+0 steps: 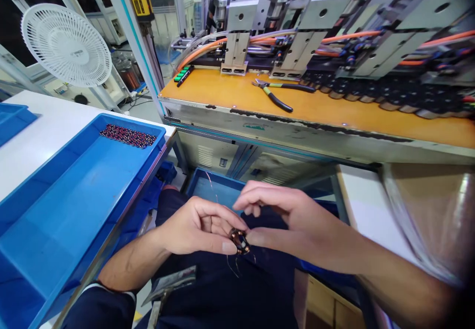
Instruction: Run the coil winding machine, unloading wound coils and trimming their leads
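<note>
A small dark motor stator with copper windings [240, 241] is above my lap, thin loose wire ends hanging below it. My left hand [202, 227] pinches it between thumb and fingers at its left side. My right hand [285, 215] is at its other side, the thumb tip at the stator's edge; whether it presses on it I cannot tell. The right fingers are raised, apart from the thumb and slightly blurred. A thin copper-coloured wire [211, 183] rises behind my left hand; where its lower end goes is hidden.
To the left, a long blue tray [74, 190] holds rows of similar wound parts [128, 136]. Ahead, cutting pliers [274, 91] lie on the orange bench [208, 89] below machine fixtures. Several dark cylindrical parts [371, 91] line its right. A blue bin [217, 184] is below; a white fan [67, 44] stands left.
</note>
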`<state>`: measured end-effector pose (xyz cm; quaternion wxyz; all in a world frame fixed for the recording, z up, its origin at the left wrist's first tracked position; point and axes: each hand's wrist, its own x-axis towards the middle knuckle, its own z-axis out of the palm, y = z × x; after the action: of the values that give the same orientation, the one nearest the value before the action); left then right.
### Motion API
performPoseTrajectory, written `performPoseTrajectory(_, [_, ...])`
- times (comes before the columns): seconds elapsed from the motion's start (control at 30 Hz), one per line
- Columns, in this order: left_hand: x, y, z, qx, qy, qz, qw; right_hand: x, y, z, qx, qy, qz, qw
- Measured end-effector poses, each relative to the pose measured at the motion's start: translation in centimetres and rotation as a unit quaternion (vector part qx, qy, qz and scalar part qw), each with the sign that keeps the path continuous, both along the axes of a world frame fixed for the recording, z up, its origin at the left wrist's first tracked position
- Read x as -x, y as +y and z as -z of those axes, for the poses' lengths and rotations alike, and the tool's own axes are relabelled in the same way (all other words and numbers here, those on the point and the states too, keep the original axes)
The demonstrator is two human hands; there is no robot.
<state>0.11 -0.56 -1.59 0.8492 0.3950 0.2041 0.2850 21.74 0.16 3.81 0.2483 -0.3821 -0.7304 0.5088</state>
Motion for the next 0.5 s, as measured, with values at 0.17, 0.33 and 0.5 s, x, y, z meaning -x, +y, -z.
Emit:
performPoseTrajectory(0.17, [-0.1, -0.4, 0.1, 0.017, 0.002, -0.011, 1.0, 1.5, 0.1, -0.3, -0.026, 0.007, 0.005, 1.0])
performPoseTrajectory(0.33, [0.2, -0.5, 0.2, -0.047, 0.009, -0.114, 0.992, 1.1, -1.7, 0.4, 0.018, -0.029, 0.11, 0.993])
performPoseTrajectory(0.5, [-0.1, -0.4, -0.2, -0.137, -0.003, -0.125, 0.983, 1.0, -2.3, 0.2, 0.106, -0.023, 0.095, 0.989])
